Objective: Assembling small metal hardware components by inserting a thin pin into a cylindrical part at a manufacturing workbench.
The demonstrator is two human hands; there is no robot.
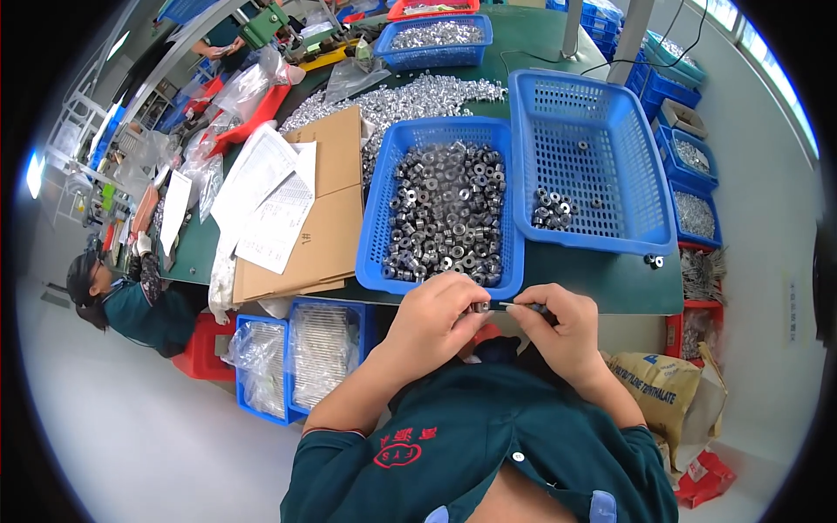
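Note:
My left hand [432, 321] is closed on a small round metal part [480, 307], pinched between thumb and fingers at the table's front edge. Just beside it, my right hand [565, 329] grips a thin tool [539, 309] with a pale narrow tip and a dark handle. The tip points left at the part; contact between them cannot be made out. Right beyond my hands stands a blue basket [370, 213] heaped with short metal collars [445, 205] that have centre holes. A second blue basket [602, 131], to the right, holds a small cluster of similar collars [551, 211].
Cardboard [336, 166] and paper sheets [277, 213] lie left of the baskets on the green table [610, 292]. Shiny small parts [410, 96] are piled behind. A few collars [654, 261] sit by the right basket. A co-worker [144, 301] sits at the left.

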